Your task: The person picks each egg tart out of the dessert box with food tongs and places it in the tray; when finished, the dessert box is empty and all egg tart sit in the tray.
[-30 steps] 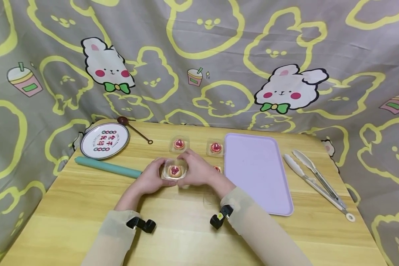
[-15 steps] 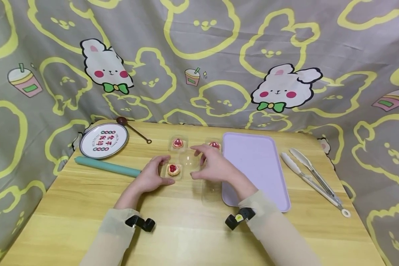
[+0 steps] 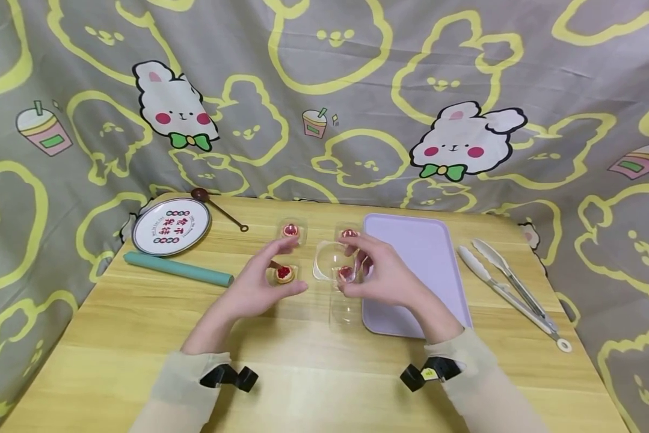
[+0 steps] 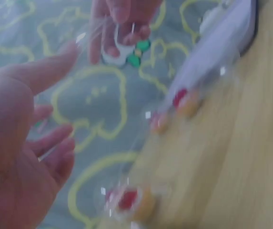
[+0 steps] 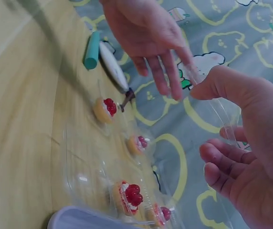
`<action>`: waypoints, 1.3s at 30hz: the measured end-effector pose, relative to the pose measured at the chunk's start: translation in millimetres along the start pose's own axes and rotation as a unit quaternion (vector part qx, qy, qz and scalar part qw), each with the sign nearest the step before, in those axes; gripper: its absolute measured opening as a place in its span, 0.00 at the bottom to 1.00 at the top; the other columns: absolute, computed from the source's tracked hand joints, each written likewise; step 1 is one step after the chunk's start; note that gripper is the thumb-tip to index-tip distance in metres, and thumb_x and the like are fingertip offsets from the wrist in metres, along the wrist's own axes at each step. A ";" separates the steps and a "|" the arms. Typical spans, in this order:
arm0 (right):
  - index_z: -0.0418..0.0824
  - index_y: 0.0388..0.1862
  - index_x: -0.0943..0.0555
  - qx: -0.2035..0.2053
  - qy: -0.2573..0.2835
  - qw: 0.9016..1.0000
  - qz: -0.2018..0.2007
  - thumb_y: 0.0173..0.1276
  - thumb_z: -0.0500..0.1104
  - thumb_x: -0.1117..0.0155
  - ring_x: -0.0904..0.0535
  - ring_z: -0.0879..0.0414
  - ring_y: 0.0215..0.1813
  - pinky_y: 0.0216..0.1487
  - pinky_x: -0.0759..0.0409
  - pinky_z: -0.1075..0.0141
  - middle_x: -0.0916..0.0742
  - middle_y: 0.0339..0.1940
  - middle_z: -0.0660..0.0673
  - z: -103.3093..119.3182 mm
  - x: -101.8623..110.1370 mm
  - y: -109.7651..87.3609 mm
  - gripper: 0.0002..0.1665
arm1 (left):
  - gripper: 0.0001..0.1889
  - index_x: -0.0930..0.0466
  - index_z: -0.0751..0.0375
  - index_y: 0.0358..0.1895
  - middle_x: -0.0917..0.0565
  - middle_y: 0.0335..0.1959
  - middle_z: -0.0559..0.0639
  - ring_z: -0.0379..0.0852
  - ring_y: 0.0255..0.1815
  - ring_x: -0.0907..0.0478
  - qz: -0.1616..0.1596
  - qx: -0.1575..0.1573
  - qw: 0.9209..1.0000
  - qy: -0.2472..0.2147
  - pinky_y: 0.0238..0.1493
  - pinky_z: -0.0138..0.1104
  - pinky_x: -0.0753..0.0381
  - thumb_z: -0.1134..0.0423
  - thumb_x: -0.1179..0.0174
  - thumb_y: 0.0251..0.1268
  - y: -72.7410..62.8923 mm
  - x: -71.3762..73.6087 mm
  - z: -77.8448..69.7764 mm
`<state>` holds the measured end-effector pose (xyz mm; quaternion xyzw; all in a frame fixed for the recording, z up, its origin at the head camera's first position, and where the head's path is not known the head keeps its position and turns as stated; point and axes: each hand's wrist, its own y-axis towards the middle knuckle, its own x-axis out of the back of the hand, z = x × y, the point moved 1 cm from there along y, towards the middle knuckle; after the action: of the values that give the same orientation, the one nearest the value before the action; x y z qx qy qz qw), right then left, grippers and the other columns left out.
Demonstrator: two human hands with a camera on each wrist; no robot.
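Note:
A clear plastic lid (image 3: pixel 322 264) is held upright by my right hand (image 3: pixel 386 273), pinched between thumb and fingers. My left hand (image 3: pixel 255 285) has its fingers spread and holds nothing; it arches around a small fruit tart (image 3: pixel 284 275) with red topping in a clear base. Behind that tart is another tart (image 3: pixel 290 230) in a clear box. To the right, a third tart (image 3: pixel 349 233) sits at the back, and one more tart (image 5: pixel 129 196) lies below my right hand. An unfolded clear plastic cover (image 5: pixel 80 167) lies beside it in the right wrist view.
A lilac tray (image 3: pixel 416 270) lies right of the tarts, with tongs (image 3: pixel 513 294) beyond it. On the left are a teal rolling pin (image 3: pixel 178 269), a white plate (image 3: pixel 171 227) and a brown long-handled spoon (image 3: pixel 218 207). A patterned curtain (image 3: pixel 248 120) hangs behind the table.
Both hands held a boxed tart together a second ago. The tart's base is now on the table, and my right hand has lifted the lid away to the right. My left hand has let go.

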<state>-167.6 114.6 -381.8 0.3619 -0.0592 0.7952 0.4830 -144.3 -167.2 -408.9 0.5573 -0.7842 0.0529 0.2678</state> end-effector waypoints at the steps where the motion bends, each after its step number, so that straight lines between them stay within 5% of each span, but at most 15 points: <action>1: 0.38 0.72 0.21 0.002 0.007 1.000 -0.002 0.50 0.41 0.16 0.20 0.56 0.38 0.36 0.16 0.58 0.16 0.46 0.48 0.5 1.3 -2.7 0.47 | 0.43 0.34 0.49 0.80 0.23 0.70 0.50 0.56 0.70 0.26 0.007 -0.014 1.000 -0.014 0.62 0.56 0.21 0.58 0.22 0.64 2.7 -3.4 -5.8; 4: 0.41 0.73 0.21 0.008 0.026 1.000 0.001 0.50 0.39 0.16 0.18 0.55 0.38 0.38 0.16 0.57 0.14 0.44 0.50 2.7 3.9 -9.0 0.48 | 0.38 0.32 0.52 0.80 0.16 0.62 0.49 0.52 0.62 0.19 0.030 -0.039 0.997 -0.052 0.57 0.51 0.16 0.64 0.26 0.69 10.5 -14.0 -17.5; 9: 0.39 0.77 0.25 0.016 0.095 0.995 0.010 0.55 0.33 0.17 0.18 0.53 0.33 0.34 0.17 0.59 0.10 0.40 0.53 1.3 4.1 -16.3 0.48 | 0.33 0.28 0.59 0.77 0.11 0.47 0.45 0.45 0.48 0.14 0.034 -0.035 0.996 -0.073 0.48 0.41 0.14 0.66 0.28 0.70 17.1 -25.8 -24.3; 13: 0.37 0.78 0.27 0.010 0.201 0.979 0.016 0.62 0.27 0.22 0.13 0.49 0.37 0.37 0.14 0.65 0.08 0.43 0.43 -6.1 2.9 -23.5 0.45 | 0.32 0.26 0.63 0.75 0.11 0.42 0.43 0.46 0.43 0.14 0.024 -0.035 0.996 -0.081 0.45 0.45 0.14 0.66 0.27 0.69 19.9 -30.8 -25.0; 17: 0.36 0.80 0.29 0.011 0.268 0.963 0.017 0.66 0.24 0.26 0.10 0.40 0.47 0.46 0.10 0.59 0.09 0.48 0.35 -13.8 2.8 -30.0 0.44 | 0.33 0.26 0.63 0.75 0.10 0.43 0.47 0.46 0.43 0.14 0.032 -0.044 0.995 -0.084 0.48 0.44 0.13 0.68 0.27 0.68 22.0 -33.8 -26.1; 23: 0.37 0.85 0.39 0.020 0.267 0.963 0.006 0.71 0.22 0.34 0.11 0.43 0.53 0.55 0.12 0.57 0.11 0.55 0.34 -19.2 7.0 -35.4 0.47 | 0.36 0.31 0.58 0.79 0.10 0.50 0.52 0.45 0.47 0.13 0.031 -0.051 0.994 -0.092 0.55 0.40 0.13 0.72 0.30 0.69 24.1 -35.0 -27.7; 30: 0.27 0.67 0.20 0.016 0.230 0.973 -0.021 0.76 0.25 0.39 0.14 0.46 0.61 0.60 0.15 0.62 0.14 0.62 0.33 -16.6 9.0 -37.8 0.21 | 0.16 0.12 0.58 0.61 0.10 0.53 0.45 0.44 0.52 0.13 0.003 -0.068 0.996 -0.056 0.51 0.44 0.12 0.69 0.33 0.74 25.8 -37.5 -27.2; 35: 0.26 0.63 0.17 0.009 0.212 0.976 -0.045 0.76 0.24 0.40 0.26 0.47 0.75 0.69 0.23 0.64 0.20 0.72 0.35 -18.3 4.4 -40.3 0.19 | 0.11 0.10 0.62 0.54 0.14 0.62 0.52 0.48 0.64 0.18 -0.023 -0.065 0.995 -0.066 0.63 0.44 0.16 0.72 0.34 0.73 24.4 -38.6 -24.5; 39: 0.29 0.66 0.18 -0.007 0.235 0.971 -0.035 0.79 0.28 0.41 0.20 0.46 0.69 0.68 0.21 0.62 0.16 0.66 0.35 -20.1 1.0 -43.0 0.19 | 0.10 0.09 0.64 0.53 0.12 0.58 0.55 0.49 0.58 0.14 -0.025 -0.043 0.995 -0.088 0.58 0.40 0.14 0.73 0.35 0.74 23.4 -39.5 -23.4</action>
<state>-143.4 146.9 -406.9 0.1630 0.0629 0.8403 0.5132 -147.6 -116.2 -402.9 0.5669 -0.7923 -0.0374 0.2225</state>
